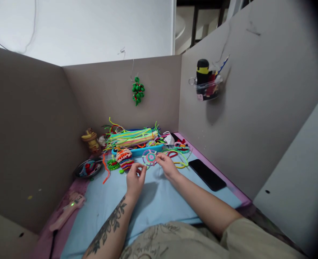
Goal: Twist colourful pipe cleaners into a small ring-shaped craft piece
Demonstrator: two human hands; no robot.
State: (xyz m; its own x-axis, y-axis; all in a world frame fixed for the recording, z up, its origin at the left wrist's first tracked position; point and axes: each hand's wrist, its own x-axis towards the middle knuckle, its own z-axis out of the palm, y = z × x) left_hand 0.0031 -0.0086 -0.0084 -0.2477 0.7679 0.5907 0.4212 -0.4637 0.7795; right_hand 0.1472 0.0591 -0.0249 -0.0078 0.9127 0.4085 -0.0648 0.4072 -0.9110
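Observation:
A round wheel-like piece of pipe cleaners (151,157), with a pink and teal spiral centre, spokes and a purplish outer ring, is held up above the blue cloth. My right hand (166,164) pinches its right edge between thumb and fingers. Just below its lower left rim, the thumb and forefinger of my left hand (135,178) are closed together. Whatever lies between those left fingertips is too small to name. Behind my left hand lies a striped bundle of fuzzy stems (124,158), with a green fuzzy coil (113,164) beside it.
A heap of pipe cleaners (133,137) fills a blue tray (139,151) at the back. Left stand a dark bowl (79,171) and a pink device with a green light (68,211). A black phone (207,175) lies right. A clear cup (208,86) hangs on the right panel.

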